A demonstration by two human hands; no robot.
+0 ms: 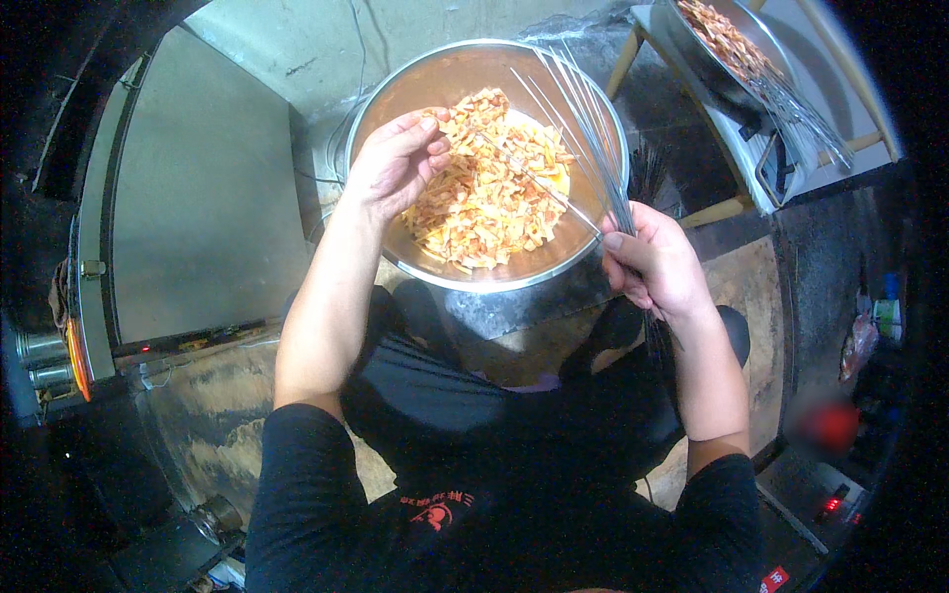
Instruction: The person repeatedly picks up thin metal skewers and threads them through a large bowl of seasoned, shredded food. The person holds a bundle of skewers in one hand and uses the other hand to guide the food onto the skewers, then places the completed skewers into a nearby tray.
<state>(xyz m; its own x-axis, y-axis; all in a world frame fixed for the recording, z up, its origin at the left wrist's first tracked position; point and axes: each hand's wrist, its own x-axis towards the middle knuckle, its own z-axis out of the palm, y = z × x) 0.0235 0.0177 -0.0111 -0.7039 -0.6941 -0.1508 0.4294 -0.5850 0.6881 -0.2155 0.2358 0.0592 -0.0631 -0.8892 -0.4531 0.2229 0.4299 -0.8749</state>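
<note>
A large steel bowl stands on the floor before me, with a heap of small, sauce-coated food pieces, likely sliced meat, and yellowish liquid in it. My left hand is over the left side of the heap, thumb and forefinger pinched on what looks like one small piece, mostly hidden by the fingers. At the bowl's right rim, my right hand grips a bundle of thin metal skewers, points fanned up and away from me. One single skewer slants apart from the bundle, across the heap towards my left hand.
At the upper right, a low stand carries a metal pan with loaded skewers. More thin skewers show beside the bowl. A grey cabinet stands at left; a cable runs along the wall.
</note>
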